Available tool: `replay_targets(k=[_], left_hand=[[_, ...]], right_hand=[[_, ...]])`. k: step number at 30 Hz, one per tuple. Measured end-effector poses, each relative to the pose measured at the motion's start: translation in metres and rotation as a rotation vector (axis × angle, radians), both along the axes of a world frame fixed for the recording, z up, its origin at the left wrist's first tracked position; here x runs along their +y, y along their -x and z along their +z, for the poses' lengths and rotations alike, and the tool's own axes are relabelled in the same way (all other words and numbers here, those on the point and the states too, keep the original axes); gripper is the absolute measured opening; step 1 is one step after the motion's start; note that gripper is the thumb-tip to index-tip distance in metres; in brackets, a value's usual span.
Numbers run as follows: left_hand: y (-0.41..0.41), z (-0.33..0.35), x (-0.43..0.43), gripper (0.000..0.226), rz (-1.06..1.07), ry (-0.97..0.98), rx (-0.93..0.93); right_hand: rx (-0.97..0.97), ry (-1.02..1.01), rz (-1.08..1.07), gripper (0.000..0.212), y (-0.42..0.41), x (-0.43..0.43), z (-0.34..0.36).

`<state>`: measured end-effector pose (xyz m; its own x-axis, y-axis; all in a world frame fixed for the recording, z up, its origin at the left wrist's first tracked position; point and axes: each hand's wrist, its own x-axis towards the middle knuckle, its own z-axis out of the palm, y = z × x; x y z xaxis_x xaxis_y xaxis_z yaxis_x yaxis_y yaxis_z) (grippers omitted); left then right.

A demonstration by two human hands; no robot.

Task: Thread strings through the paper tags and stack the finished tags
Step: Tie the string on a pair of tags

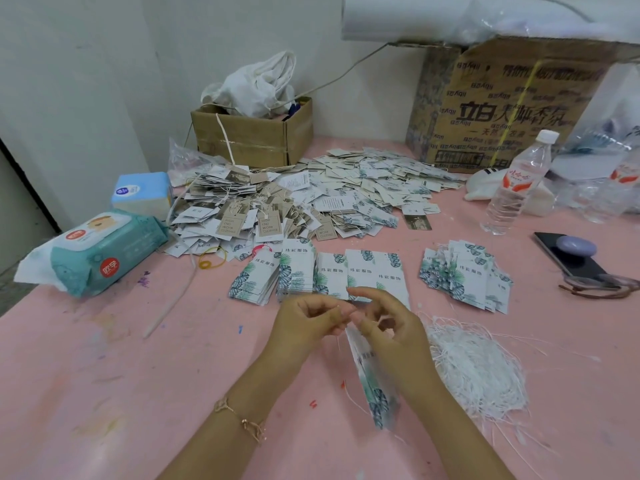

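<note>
"HIGH END WORK CLOTHES" on tag (pixel 231 221)

Wet wipes (pixel 100 252), water bottle (pixel 516 185), phone (pixel 571 258)

I see soft, even indoor light, faint shadows on the bench (pixel 138 375), wide-angle bending at edges, slight overall blur.

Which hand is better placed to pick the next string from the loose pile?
Right. The right hand sits next to the white string pile; the left hand is farther away, on the other side of the held tags.
</note>
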<state>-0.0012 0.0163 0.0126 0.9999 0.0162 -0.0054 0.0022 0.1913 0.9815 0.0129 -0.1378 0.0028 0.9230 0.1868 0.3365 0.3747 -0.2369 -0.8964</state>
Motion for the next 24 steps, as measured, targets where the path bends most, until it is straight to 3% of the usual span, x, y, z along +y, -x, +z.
replay_targets(k=[6, 11, 15, 20, 24], left_hand=[[0.0029, 0.0008, -0.0033, 0.019, -0.068, 0.004, 0.047], [0.0031, -0.0017, -0.0018, 0.025, -0.095, 0.043, 0.103], [0.0028, -0.0036, -0.0027, 0.029, -0.136, 0.124, 0.144], [0.0006, -0.0022, 0.0004, 0.042, -0.137, 0.158, 0.082], [-0.0008, -0.0034, 0.0005, 0.031, -0.067, 0.25, 0.092]], right_hand=[[-0.05, 0.044, 0.038, 0.022, 0.0023, -0.0012, 0.006], [-0.104, 0.102, -0.055, 0.03, 0.001, -0.0015, 0.0042], [-0.111, 0.085, -0.122, 0.022, -0.0002, -0.0029, 0.0024], [0.062, -0.219, -0.215, 0.015, -0.0034, -0.006, 0.0041], [0.172, -0.411, -0.207, 0.008, -0.0033, -0.0053, 0.0092]])
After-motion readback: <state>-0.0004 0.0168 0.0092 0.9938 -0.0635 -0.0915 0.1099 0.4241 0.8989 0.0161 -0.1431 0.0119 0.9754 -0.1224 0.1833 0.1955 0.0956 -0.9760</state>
